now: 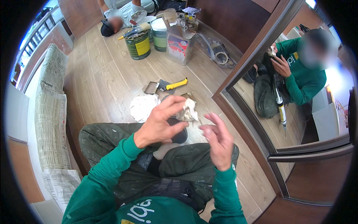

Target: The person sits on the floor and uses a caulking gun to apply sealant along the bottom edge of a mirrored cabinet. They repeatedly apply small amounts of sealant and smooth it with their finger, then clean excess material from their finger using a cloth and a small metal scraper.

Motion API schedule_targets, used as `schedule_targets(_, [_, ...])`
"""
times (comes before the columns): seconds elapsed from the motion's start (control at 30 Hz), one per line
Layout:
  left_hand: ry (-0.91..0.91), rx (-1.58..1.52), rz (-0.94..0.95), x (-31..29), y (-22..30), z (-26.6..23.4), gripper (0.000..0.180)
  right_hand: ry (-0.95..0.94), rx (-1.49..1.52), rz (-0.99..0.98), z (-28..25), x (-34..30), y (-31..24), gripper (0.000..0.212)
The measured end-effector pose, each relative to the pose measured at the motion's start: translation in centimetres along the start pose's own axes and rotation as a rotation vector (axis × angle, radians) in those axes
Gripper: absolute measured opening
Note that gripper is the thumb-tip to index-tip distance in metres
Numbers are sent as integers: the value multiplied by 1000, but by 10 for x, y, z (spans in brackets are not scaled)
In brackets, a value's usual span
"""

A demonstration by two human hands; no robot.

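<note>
A crumpled, stained white rag or piece of paper is held between the thumb and fingers of my left hand, above my crossed legs. My right hand is raised just to the right of it, fingers apart and slightly bent, and no object can be made out in it. Beyond my left hand, a bunched white cloth lies on the wood floor. A yellow utility knife rests past it, next to a small torn cardboard piece.
A mirrored sliding door stands close on my right; a sealant gun shows in its reflection. Ahead are a green-yellow paint can, a white-lidded bucket and a rectangular tin. Newspaper covers a ledge at left. Another person is at the back.
</note>
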State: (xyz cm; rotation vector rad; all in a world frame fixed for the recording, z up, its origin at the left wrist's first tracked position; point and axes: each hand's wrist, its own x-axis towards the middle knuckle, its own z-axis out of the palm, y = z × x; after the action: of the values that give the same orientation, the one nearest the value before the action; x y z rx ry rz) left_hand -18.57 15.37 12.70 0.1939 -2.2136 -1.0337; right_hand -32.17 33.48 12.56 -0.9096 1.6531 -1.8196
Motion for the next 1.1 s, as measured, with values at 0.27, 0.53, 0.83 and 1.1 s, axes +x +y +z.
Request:
schedule_targets(0.27, [-14, 47, 14, -1, 17, -2, 61, 105, 298, 133, 43, 17, 17, 32])
schedule_targets(0.53, [76, -247, -303, -10, 10, 22, 61, 208, 368, 211, 29, 3, 35, 32])
schedule_targets(0.83, [16, -57, -263, -6, 18, 16, 62, 123, 350, 53, 27, 7, 33, 39])
schedule_targets(1.1, [-10, -576, -427, -8, 19, 8, 47, 12, 620, 260, 23, 10, 32, 38])
